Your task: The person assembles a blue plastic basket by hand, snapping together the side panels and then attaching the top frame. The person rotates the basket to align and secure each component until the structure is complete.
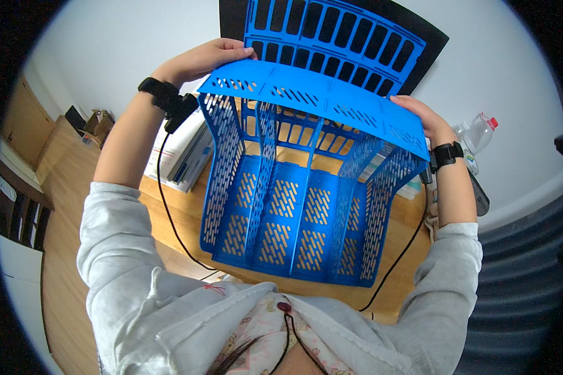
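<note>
A blue plastic file rack (266, 206) stands on the wooden desk in front of me, its slotted dividers forming several upright compartments, with nothing inside them. A blue slotted panel (334, 31) rises behind its top edge. My left hand (216, 56) is closed at the far left top corner, fingertips by the panel's lower left edge. At the right end of the top, my right hand (422, 115) grips the rack, its fingers partly hidden behind the edge.
A stack of books and papers (181, 156) sits left of the rack. Behind is a black screen (435, 47). A clear bottle with a red cap (481, 131) stands right, near a dark curtain (519, 281). Black cables (162, 181) run from both wrist straps.
</note>
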A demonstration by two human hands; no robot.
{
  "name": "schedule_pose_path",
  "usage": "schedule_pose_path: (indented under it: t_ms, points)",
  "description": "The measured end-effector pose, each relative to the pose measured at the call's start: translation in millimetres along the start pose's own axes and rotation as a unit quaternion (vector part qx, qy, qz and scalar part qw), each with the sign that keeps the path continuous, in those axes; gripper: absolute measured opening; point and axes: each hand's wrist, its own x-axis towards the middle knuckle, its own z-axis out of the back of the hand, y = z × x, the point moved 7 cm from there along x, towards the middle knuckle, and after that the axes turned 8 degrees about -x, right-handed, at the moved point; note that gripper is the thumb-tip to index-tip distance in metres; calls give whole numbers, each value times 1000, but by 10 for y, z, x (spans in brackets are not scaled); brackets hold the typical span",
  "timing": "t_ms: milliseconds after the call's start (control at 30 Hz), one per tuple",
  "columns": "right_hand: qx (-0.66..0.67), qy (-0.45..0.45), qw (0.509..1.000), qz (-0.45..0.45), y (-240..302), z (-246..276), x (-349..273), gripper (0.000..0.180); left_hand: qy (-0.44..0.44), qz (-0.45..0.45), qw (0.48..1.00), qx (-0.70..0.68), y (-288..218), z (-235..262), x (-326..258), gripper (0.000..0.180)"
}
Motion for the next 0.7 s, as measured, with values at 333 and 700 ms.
schedule_pose_path:
  t_ms: [333, 700]
  points:
    - [25, -19, 999, -41, -99, 90, -41, 34, -56, 67, 996, -7, 143, 44, -51, 60]
    - [-125, -29, 990, 55, 280, 107, -24, 35, -30, -14, 999, 31, -28, 35, 50, 47]
